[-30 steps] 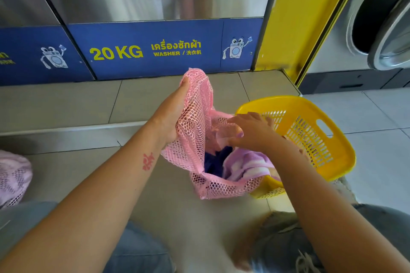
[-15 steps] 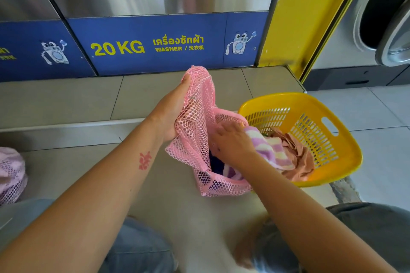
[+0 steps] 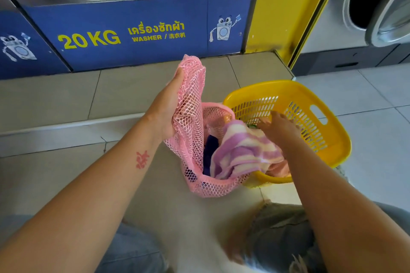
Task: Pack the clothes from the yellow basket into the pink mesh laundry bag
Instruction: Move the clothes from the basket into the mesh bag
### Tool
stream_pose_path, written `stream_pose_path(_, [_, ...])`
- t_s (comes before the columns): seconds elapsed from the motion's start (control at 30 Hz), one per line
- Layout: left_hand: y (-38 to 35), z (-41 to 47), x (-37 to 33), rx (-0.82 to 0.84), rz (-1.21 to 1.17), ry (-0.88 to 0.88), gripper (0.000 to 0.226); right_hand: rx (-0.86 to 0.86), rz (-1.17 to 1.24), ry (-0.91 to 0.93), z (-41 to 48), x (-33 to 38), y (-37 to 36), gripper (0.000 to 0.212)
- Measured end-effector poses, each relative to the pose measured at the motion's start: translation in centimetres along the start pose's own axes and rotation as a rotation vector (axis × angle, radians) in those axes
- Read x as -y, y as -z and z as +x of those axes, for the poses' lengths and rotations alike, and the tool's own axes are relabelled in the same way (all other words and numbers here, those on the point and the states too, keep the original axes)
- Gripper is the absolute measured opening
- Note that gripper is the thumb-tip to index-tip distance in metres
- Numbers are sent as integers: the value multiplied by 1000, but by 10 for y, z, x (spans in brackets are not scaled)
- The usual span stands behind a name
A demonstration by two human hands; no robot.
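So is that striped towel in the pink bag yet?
Half in. The towel drapes over the bag rim, one end inside, the other still in the basket.

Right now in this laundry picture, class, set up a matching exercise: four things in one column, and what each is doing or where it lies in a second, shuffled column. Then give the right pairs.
Column 1
1. left hand
2. right hand
3. striped towel
4. yellow basket

Column 2
A. draped across the rims of bag and basket
B. on the floor, to the right of the bag
C. grips the pink mesh bag, holding it up
D. reaches into the basket, above the towel

Pairs: 1-C, 2-D, 3-A, 4-B
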State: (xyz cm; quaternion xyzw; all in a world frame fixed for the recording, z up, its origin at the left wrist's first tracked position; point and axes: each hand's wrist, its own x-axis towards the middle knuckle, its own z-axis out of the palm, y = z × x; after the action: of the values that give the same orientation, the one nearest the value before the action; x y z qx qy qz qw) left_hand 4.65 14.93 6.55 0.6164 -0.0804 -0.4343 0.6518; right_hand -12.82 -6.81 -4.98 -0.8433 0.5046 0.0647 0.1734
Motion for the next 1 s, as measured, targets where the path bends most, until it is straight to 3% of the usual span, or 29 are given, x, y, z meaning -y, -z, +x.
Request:
stream_pose_path(0.1, [-4, 16, 6, -2, -17, -10, 68, 102, -2, -92, 17, -25, -19, 75])
stream_pose_path(0.3, [-13, 40, 15, 40, -80, 23, 63, 132, 15, -255, 44, -44, -41, 65])
stream_pose_path(0.37, [-16, 45, 16, 33, -99, 23, 61, 5, -79, -210, 52, -35, -40, 64])
stream_pose_path(0.43, [-19, 50, 17, 32, -116, 35, 60, -121, -81, -36, 59, -18, -36, 51])
stream_pose_path(0.47, [-20, 52, 18, 33, -122, 42, 60, -100, -27, 66, 65, -9, -39, 46])
stream_pose_path(0.57, [-20, 59, 21, 30, -135, 61, 63, 227, 25, 182, 79, 17, -52, 59])
stream_pose_path(0.63, [-20, 62, 23, 37, -147, 61, 63, 428, -126, 199, 85, 26, -68, 73])
stream_pose_path(0.7, [-18, 63, 23, 34, -156, 61, 62, 491, -294, 174, 82, 30, -75, 66])
stream_pose_path(0.8, [-14, 62, 21, 30, -157, 57, 62, 323, -371, 143, 82, 29, -80, 38])
stream_pose_path(1.0, [-7, 49, 18, 23, -135, 57, 63, 36, 10, 132, 71, 27, -35, 31])
